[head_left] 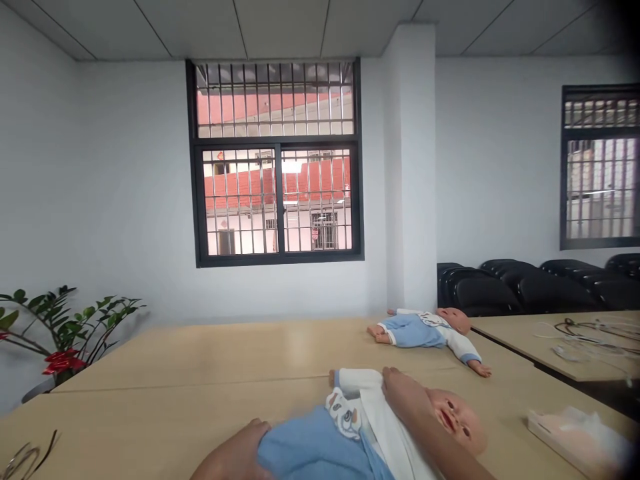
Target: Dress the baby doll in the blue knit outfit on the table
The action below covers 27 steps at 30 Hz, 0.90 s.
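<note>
A baby doll (380, 427) in a white top and blue trousers lies face up on the near part of the table, its head to the right. My left hand (237, 455) grips the blue trousers at the doll's lower end, cut off by the bottom edge. Across the doll's shoulder, beside its head, my right hand (407, 393) is closed on the upper body; its fingertips are mostly hidden. A white animal patch shows on the doll's chest. Farther back, a second baby doll (420, 330) in like clothes lies on its back.
The wooden table (200, 360) has a seam across it. Eyeglasses (30, 457) lie at the near left, a box with clear plastic (570, 433) at the near right. Cables (595, 333) cover part of the right table. A potted plant (70, 340) stands left; black chairs (525, 290) stand behind.
</note>
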### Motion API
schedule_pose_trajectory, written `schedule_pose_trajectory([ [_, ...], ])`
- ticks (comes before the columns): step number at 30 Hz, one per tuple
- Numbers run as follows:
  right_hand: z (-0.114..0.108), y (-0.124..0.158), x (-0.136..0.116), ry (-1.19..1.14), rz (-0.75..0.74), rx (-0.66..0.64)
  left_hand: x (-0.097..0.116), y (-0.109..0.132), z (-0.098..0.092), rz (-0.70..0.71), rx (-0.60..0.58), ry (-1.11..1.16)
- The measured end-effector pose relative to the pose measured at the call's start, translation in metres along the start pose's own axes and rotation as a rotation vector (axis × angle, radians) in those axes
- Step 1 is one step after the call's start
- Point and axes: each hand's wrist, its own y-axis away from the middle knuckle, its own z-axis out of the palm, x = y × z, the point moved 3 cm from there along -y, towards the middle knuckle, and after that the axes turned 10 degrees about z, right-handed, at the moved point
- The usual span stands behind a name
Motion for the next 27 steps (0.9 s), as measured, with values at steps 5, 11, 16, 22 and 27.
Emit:
schedule_pose_trajectory([
  [5,-0.001,-0.007,0.032,0.007,0.032,-0.019,-0.044,0.038,-0.024,-0.042,0.113,0.125],
  [11,0.009,-0.018,0.056,-0.004,0.008,-0.034,-0.068,0.056,-0.048,-0.049,0.376,0.311],
  [16,0.014,-0.019,0.057,0.005,-0.054,-0.042,-0.104,0.058,-0.067,-0.164,0.761,0.325],
  [22,0.002,0.011,0.036,0.092,0.029,0.076,-0.115,0.056,-0.065,-0.19,0.805,0.279],
  [27,0.015,0.054,0.033,0.026,0.121,0.147,-0.095,0.052,-0.052,-0.098,0.685,0.27],
])
